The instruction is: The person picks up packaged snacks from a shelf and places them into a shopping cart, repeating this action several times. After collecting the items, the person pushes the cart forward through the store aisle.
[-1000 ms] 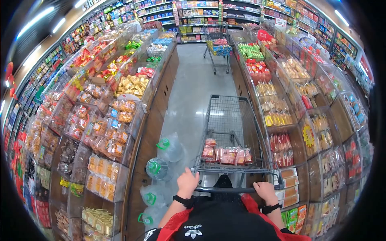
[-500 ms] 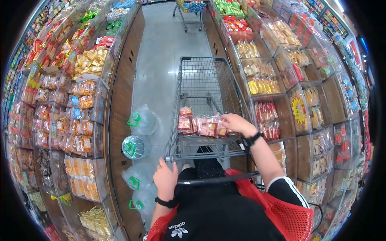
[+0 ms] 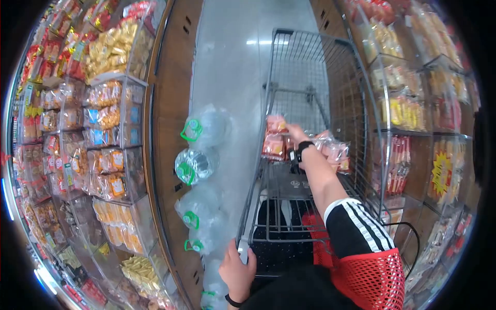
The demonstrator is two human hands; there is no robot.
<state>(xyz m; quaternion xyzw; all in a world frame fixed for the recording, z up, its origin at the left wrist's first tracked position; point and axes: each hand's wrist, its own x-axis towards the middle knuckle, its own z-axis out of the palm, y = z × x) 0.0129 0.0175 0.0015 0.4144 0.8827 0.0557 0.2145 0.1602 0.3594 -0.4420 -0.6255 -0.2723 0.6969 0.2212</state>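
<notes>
My left hand [image 3: 237, 271] is closed round the near left corner of the shopping cart [image 3: 289, 227], at its handle end. Inside the cart's near end, my right hand [image 3: 298, 135] reaches in among small clear-wrapped snack packets with pink and red print. Its fingertips touch or lie right beside the left stack of packets [image 3: 275, 144]; motion blur and the angle hide whether they grip one. More snack packets [image 3: 333, 152] lie to the right of the wrist, which wears a black band. A grey panel [image 3: 297, 181] of the cart sits under the forearm.
Large clear water jugs [image 3: 209, 126] with green handles stand in a row on the floor [image 3: 232, 62], left of the cart. Clear bins of wrapped snacks [image 3: 106, 124] line the left side. More snack bins [image 3: 400, 113] stand close along the cart's right side.
My right hand has moved from the right end of the packets to the left stack. My left hand has closed on the cart's corner. The view has tilted and shifted, so the cart appears further right.
</notes>
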